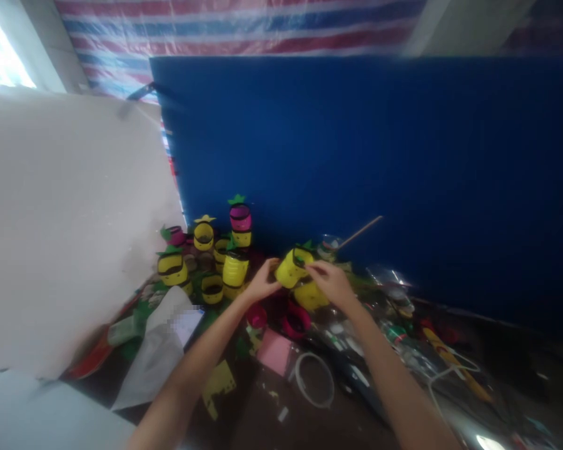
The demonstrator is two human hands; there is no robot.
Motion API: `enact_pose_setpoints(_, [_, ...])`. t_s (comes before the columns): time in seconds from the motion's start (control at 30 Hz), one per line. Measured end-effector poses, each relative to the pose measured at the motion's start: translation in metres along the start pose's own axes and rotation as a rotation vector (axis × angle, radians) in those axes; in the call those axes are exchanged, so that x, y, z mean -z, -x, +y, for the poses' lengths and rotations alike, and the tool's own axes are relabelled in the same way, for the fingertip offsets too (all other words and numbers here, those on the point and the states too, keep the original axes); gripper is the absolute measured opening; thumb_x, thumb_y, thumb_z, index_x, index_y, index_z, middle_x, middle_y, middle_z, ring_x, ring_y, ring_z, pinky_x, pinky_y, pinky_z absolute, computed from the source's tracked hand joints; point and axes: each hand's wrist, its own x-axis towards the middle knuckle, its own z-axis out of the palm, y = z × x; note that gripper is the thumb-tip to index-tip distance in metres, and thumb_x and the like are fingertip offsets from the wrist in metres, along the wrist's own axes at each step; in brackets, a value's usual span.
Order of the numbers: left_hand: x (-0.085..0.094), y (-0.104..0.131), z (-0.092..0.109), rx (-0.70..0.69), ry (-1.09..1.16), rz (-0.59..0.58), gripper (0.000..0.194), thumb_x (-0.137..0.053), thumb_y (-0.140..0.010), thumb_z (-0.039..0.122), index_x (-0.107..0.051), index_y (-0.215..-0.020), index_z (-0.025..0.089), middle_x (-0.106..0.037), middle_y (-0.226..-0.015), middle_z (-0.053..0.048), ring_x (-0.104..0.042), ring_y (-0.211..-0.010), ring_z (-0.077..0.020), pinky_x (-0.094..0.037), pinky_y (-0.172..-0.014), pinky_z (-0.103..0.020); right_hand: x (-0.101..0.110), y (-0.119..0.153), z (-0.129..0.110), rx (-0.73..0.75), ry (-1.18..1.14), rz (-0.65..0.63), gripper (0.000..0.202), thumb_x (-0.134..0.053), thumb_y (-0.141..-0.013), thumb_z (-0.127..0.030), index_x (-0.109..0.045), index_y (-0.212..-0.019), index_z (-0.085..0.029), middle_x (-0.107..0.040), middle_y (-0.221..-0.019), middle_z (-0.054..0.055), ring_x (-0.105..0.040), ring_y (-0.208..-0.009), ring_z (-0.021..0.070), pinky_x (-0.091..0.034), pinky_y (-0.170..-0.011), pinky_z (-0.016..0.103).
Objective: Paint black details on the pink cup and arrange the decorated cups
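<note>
A small yellow cup (288, 270) with a black rim and a green leaf-shaped piece at its top is held tilted between my two hands, above the cluttered table. My left hand (263, 282) grips it from the left side, fingers closed on its wall. At the opposite side, the fingers of my right hand (329, 281) pinch the cup's rim beside the green piece. Just below lie another yellow piece (311, 295) and a dark pink cup (296, 322). The picture is blurred, so fine detail at the fingertips is unclear.
Several yellow and pink cups, among them a ridged yellow one (235, 270), stand at the left. Pink paper (274, 351), a clear ring (314, 380), a yellow-handled tool (455, 362) and a white hanger (453, 372) lie nearer. A blue panel (356, 144) stands behind.
</note>
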Motion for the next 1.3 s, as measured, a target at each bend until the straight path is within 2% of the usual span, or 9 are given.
enact_pose_setpoints(0.13, [-0.002, 0.001, -0.003, -0.032, -0.214, -0.04, 0.09, -0.076, -0.059, 0.028, -0.029, -0.135, 0.017, -0.039, -0.134, -0.016, -0.038, -0.125, -0.0314, -0.03, -0.106, -0.048, 0.002, -0.003, 0.001, -0.023, -0.022, -0.002, 0.028, -0.051, -0.082, -0.04, -0.069, -0.08, -0.019, -0.072, -0.081, 0.006, -0.066, -0.072, 0.0193, -0.051, -0.069, 0.032])
enact_pose_setpoints(0.27, [-0.004, 0.0, -0.005, -0.015, -0.269, -0.068, 0.105, -0.079, -0.054, 0.029, -0.02, -0.14, 0.015, -0.033, -0.139, -0.019, -0.032, -0.129, -0.0332, -0.026, -0.108, -0.049, 0.006, -0.004, 0.0, -0.047, -0.032, -0.001, 0.028, -0.052, -0.081, -0.04, -0.069, -0.081, -0.018, -0.072, -0.081, 0.006, -0.066, -0.071, 0.0191, -0.051, -0.067, 0.032])
enact_pose_setpoints(0.4, [-0.005, -0.001, -0.004, -0.037, -0.207, -0.113, 0.106, -0.078, -0.057, 0.034, -0.016, -0.141, 0.017, -0.032, -0.14, -0.018, -0.032, -0.13, -0.0326, -0.027, -0.108, -0.049, 0.008, -0.003, -0.001, -0.063, -0.042, 0.002, 0.028, -0.052, -0.08, -0.04, -0.069, -0.081, -0.017, -0.072, -0.08, 0.006, -0.066, -0.07, 0.0194, -0.051, -0.065, 0.032])
enact_pose_setpoints(0.67, [-0.012, -0.007, -0.001, 0.013, -0.135, -0.018, 0.102, -0.077, -0.059, 0.034, -0.016, -0.14, 0.019, -0.045, -0.127, -0.015, -0.045, -0.119, -0.0307, -0.035, -0.101, -0.049, 0.007, -0.004, -0.009, -0.065, -0.056, 0.045, 0.027, -0.053, -0.079, -0.041, -0.068, -0.079, -0.019, -0.072, -0.078, 0.005, -0.065, -0.069, 0.0194, -0.052, -0.067, 0.033])
enact_pose_setpoints(0.83, [-0.012, -0.01, 0.004, 0.05, -0.089, 0.112, 0.098, -0.078, -0.057, 0.033, -0.023, -0.136, 0.019, -0.048, -0.123, -0.014, -0.049, -0.114, -0.029, -0.038, -0.099, -0.047, 0.03, -0.002, -0.018, -0.118, -0.092, 0.264, 0.03, -0.055, -0.078, -0.043, -0.068, -0.082, -0.017, -0.071, -0.082, 0.007, -0.065, -0.073, 0.0201, -0.052, -0.069, 0.034])
enact_pose_setpoints(0.97, [-0.01, -0.007, 0.025, 0.057, 0.103, 0.18, 0.091, -0.076, -0.061, 0.033, -0.023, -0.133, 0.022, -0.048, -0.125, -0.013, -0.05, -0.115, -0.0277, -0.041, -0.097, -0.045, 0.057, 0.007, -0.026, -0.252, -0.181, 0.467, 0.031, -0.059, -0.075, -0.044, -0.067, -0.083, -0.015, -0.071, -0.076, 0.007, -0.065, -0.066, 0.0188, -0.053, -0.061, 0.031])
enact_pose_setpoints(1.07, [-0.003, 0.001, 0.052, -0.004, 0.149, 0.216, 0.092, -0.075, -0.063, 0.036, -0.019, -0.135, 0.026, -0.047, -0.127, -0.012, -0.05, -0.116, -0.0262, -0.042, -0.097, -0.042, 0.065, 0.019, -0.027, -0.334, -0.222, 0.481, 0.03, -0.061, -0.074, -0.044, -0.067, -0.083, -0.016, -0.071, -0.075, 0.006, -0.065, -0.065, 0.0182, -0.053, -0.059, 0.029])
enact_pose_setpoints(1.2, [0.018, 0.02, 0.087, -0.089, 0.131, 0.295, 0.094, -0.073, -0.064, 0.044, -0.015, -0.136, 0.028, -0.048, -0.127, -0.01, -0.052, -0.114, -0.0255, -0.046, -0.093, -0.038, 0.057, 0.044, -0.026, -0.379, -0.297, 0.305, 0.027, -0.064, -0.072, -0.042, -0.067, -0.082, -0.018, -0.07, -0.071, 0.004, -0.065, -0.061, 0.018, -0.054, -0.057, 0.03])
enact_pose_setpoints(1.3, [0.035, 0.041, 0.102, -0.105, 0.109, 0.356, 0.086, -0.074, -0.062, 0.045, -0.024, -0.131, 0.029, -0.051, -0.123, -0.008, -0.055, -0.11, -0.0245, -0.048, -0.09, -0.036, 0.041, 0.069, -0.036, -0.325, -0.334, 0.138, 0.023, -0.066, -0.07, -0.039, -0.067, -0.079, -0.019, -0.07, -0.07, 0.004, -0.066, -0.062, 0.0193, -0.055, -0.058, 0.03])
